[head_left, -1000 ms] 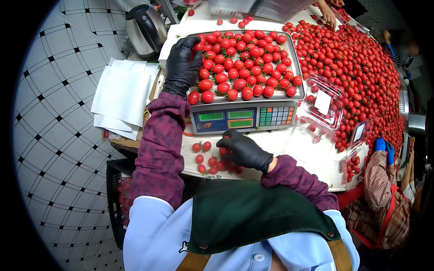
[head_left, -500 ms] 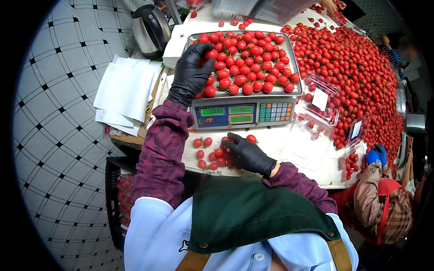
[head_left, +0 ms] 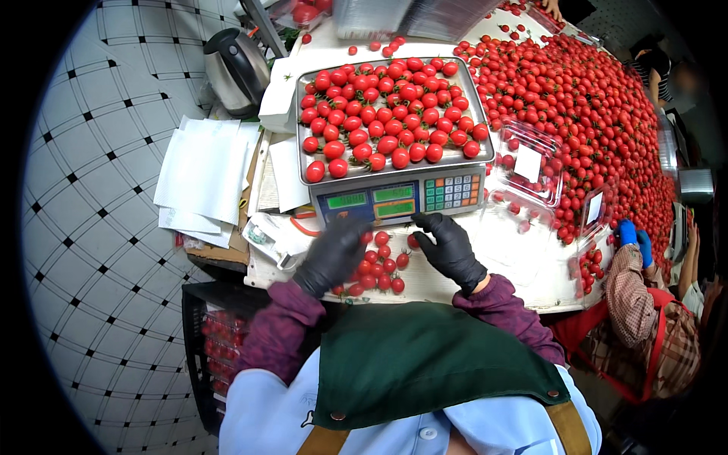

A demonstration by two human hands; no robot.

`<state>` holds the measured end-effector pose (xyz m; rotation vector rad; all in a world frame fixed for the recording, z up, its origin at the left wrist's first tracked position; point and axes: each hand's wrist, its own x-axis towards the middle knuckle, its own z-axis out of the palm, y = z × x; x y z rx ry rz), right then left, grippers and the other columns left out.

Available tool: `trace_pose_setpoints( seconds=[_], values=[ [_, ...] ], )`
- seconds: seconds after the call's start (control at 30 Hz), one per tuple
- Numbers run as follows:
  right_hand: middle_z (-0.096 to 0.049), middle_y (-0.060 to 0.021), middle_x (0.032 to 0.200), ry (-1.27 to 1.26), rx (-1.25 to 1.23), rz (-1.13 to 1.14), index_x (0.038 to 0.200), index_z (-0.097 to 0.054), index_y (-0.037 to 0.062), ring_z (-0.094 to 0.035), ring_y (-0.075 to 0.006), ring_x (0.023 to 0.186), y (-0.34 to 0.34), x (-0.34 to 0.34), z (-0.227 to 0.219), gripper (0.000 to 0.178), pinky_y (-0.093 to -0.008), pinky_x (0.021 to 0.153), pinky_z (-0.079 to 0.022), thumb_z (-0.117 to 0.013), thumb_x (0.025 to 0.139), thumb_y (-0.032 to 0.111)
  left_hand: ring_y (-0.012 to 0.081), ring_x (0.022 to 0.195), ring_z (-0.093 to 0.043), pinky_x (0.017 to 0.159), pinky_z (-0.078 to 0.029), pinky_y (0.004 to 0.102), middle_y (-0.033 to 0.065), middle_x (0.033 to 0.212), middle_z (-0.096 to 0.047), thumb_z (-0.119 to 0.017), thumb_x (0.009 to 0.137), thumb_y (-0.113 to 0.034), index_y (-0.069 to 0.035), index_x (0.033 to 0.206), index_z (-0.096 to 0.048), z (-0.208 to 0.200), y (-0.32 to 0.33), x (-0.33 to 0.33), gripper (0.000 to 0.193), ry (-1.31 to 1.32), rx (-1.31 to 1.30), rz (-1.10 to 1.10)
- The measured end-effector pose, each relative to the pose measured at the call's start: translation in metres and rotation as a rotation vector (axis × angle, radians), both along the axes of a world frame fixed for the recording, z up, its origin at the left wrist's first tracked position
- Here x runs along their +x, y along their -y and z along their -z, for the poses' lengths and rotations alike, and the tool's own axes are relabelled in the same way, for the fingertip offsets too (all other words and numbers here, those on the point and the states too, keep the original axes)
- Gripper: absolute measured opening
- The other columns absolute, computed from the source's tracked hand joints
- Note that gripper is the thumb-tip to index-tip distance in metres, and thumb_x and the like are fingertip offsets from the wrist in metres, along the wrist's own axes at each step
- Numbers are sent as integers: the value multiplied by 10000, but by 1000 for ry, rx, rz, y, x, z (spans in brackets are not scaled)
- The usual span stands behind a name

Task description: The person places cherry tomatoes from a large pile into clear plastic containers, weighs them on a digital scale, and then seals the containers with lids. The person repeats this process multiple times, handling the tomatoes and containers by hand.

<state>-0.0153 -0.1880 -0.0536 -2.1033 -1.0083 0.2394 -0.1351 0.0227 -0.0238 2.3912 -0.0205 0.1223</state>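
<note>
My left hand (head_left: 334, 256), in a black glove, is above the near table edge at the left of a small group of loose cherry tomatoes (head_left: 369, 280). Motion smears its fingers, so whether it holds anything is unclear. Also black-gloved, my right hand (head_left: 453, 252) is at the right of that group, thumb and fingers apart, beside a single cherry tomato (head_left: 413, 241). Just beyond both hands stands a digital scale (head_left: 394, 203) with lit displays and a keypad. Its metal tray (head_left: 476, 110) is covered with cherry tomatoes (head_left: 394, 106), several with green stems.
A large heap of cherry tomatoes (head_left: 584, 129) spreads at the right. Clear plastic boxes (head_left: 552, 193) lie beside the scale. At left are white sheets (head_left: 205, 167), a kettle (head_left: 237, 72) and a white tape dispenser (head_left: 277, 239). A person with blue gloves (head_left: 635, 241) works at right.
My left hand has come off the scale's tray, down toward the loose tomatoes. My right hand has shifted right, off the loose tomatoes, uncovering several. The view has shifted slightly.
</note>
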Motion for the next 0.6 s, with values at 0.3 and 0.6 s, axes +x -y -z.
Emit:
trace_pose_setpoints(
  seconds=[0.3,0.6],
  values=[
    [-514,-141,985,411,-23,102,1020,-562,72,-490,-325,905,-60,76,-50,347,-416,750,-428,-685,719,192,322,992,-549,815,-481,396,143,1152,-544,-599,751,-125,-86,1163,-529,10,15,-31,420,-133,170,-92],
    [-510,-142,966,418,-280,128,934,-567,56,-487,-343,929,-75,84,-55,332,-416,707,-483,-721,672,189,319,939,-569,799,-476,423,140,1030,-583,-598,803,-198,-96,1115,-582,-42,-120,166,328,311,408,-389]
  ],
)
